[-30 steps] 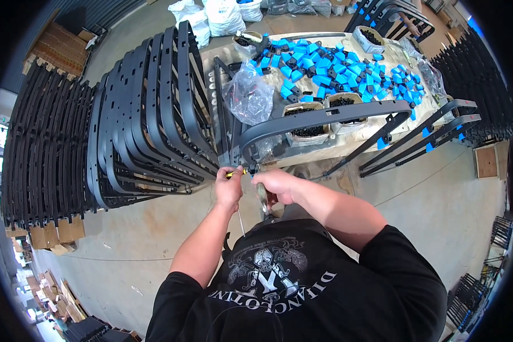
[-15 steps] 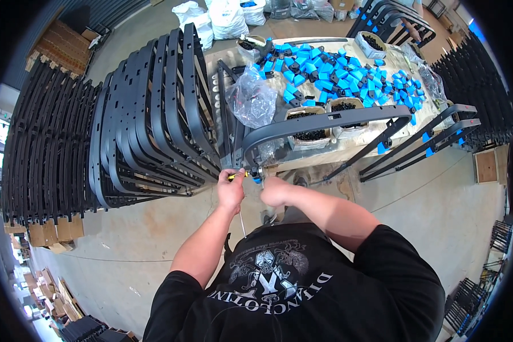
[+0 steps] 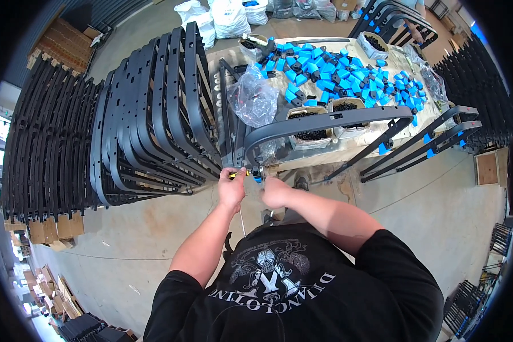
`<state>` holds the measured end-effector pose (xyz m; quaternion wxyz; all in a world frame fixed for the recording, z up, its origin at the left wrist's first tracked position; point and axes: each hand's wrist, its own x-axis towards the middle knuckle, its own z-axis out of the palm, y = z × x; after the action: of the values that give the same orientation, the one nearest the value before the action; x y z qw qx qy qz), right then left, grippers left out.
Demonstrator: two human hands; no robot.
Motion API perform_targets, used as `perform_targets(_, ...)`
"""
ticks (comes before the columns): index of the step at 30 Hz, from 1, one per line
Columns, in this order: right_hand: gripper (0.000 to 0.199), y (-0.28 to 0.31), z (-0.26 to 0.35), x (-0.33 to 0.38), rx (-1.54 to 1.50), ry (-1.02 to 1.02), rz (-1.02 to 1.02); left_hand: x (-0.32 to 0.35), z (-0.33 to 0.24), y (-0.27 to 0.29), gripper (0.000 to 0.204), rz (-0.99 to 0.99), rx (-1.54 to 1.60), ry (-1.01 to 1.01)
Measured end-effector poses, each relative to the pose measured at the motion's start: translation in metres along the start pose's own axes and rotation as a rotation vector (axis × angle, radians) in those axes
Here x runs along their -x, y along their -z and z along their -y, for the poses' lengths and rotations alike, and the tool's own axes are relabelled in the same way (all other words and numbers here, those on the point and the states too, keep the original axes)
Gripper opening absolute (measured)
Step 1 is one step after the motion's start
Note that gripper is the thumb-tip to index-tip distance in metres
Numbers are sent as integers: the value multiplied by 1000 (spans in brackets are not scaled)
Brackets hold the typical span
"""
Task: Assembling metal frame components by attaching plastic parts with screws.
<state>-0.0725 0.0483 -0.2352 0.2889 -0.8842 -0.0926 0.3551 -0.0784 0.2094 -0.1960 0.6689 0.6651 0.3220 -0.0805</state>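
A bent black metal tube frame arches over the near edge of the table. At its near left end is a black and blue plastic piece. My left hand is closed on a yellow-and-black tool handle beside that end; the tool's kind is unclear. A thin pale line runs down from this hand toward my shirt. My right hand is curled closed just right of the blue piece. Whatever is in its fingers is hidden.
Blue and black plastic pieces heap on the table, with boxes of small black parts and a clear plastic bag. Black frames stack at left; others lean right. Another person's hand shows at the far right.
Both hands stay almost where they were at the frame's end. The yellow handle looks slightly turned in my left hand. The view has shifted a little.
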Motion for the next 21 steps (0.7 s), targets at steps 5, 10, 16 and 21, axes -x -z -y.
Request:
perform_targets(5,38,50,53,43,-827,-299,269,-3,11,10,21,-9,61,-52)
perform_targets(10,34,4,20,16,-315,-21,-114,-3,11,4,21,-25,29,-35)
perform_targets(16,46,47,49,51,-738,-226,256,-4,19,4,20,-39,77,-87)
perform_targets(21,39,0,19,22,-19,-51,-189,0,21,5,20,-82,3,-71)
